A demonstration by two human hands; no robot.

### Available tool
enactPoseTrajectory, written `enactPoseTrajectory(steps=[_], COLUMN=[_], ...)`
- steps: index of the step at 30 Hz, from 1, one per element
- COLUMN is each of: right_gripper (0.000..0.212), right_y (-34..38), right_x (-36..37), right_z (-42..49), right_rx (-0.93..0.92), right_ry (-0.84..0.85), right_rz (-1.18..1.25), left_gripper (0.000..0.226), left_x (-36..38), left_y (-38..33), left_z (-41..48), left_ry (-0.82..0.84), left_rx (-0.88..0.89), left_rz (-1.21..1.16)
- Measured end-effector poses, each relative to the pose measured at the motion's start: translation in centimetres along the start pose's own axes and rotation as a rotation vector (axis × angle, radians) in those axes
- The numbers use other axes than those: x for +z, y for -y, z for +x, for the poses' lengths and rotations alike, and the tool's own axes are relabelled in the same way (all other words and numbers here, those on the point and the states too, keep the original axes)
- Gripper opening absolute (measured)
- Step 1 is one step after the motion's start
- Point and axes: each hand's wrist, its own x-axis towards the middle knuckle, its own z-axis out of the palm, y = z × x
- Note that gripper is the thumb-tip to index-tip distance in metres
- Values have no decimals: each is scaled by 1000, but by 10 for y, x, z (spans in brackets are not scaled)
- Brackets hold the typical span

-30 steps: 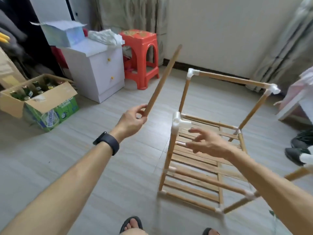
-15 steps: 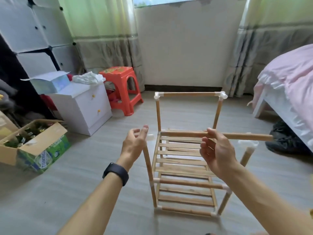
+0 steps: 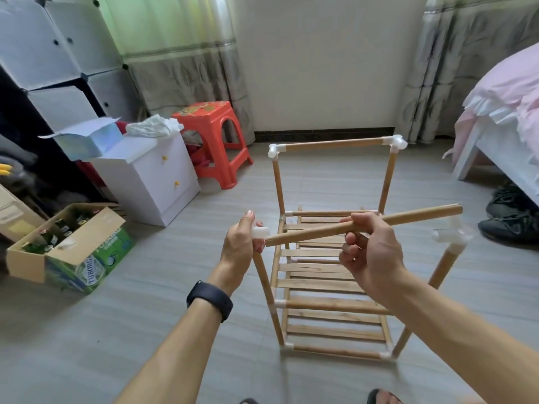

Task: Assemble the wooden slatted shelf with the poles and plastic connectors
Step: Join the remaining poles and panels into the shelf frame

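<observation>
Stool (image 3: 214, 132), white cabinet (image 3: 151, 182), bottle carton (image 3: 84, 246) left of shelf (image 3: 318, 284) — shoes (image 3: 513, 221) right.

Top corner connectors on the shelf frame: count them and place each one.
4: back-left connector, back-right connector, front-right connector untouched, front-left connector gripped by the left hand. None seems hidden.

Tan wooden poles (image 3: 423, 217), white connectors (image 3: 395, 142), red stool (image 3: 215, 118), pink bedding (image 3: 507, 86), green carton (image 3: 110, 249), perhaps leaf-patterned grey curtains (image 3: 186, 74).
</observation>
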Motion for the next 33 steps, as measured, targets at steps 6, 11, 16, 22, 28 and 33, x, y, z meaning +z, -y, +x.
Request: enactPoseTrajectory(steps=[6, 11, 16, 22, 28, 33], right_gripper=[22, 23, 28, 25, 22, 18], right_y=[3, 3, 5, -5, -17, -4], right_x=[-2, -2, -2, 4, 13, 7], right_z=[-3, -4, -5, -10, -15, -15], right_rx=[-14, 5, 7, -23, -14, 56], right_ry=[-5, 10, 19, 45, 76, 121], right_rz=[47, 43, 39, -19, -58, -112], left_gripper=[52, 60, 56, 55, 56, 41], left_x=[2, 2, 4, 7, -1, 1], left_y=[3, 5, 4, 3, 1, 2], left_z=[1, 2, 0, 0, 3, -5], left_ry=[14, 11, 7, -26, 1, -88], left_rx=[19, 31, 16, -15, -3, 87], left_rz=[-51, -29, -53, -46, -7, 242])
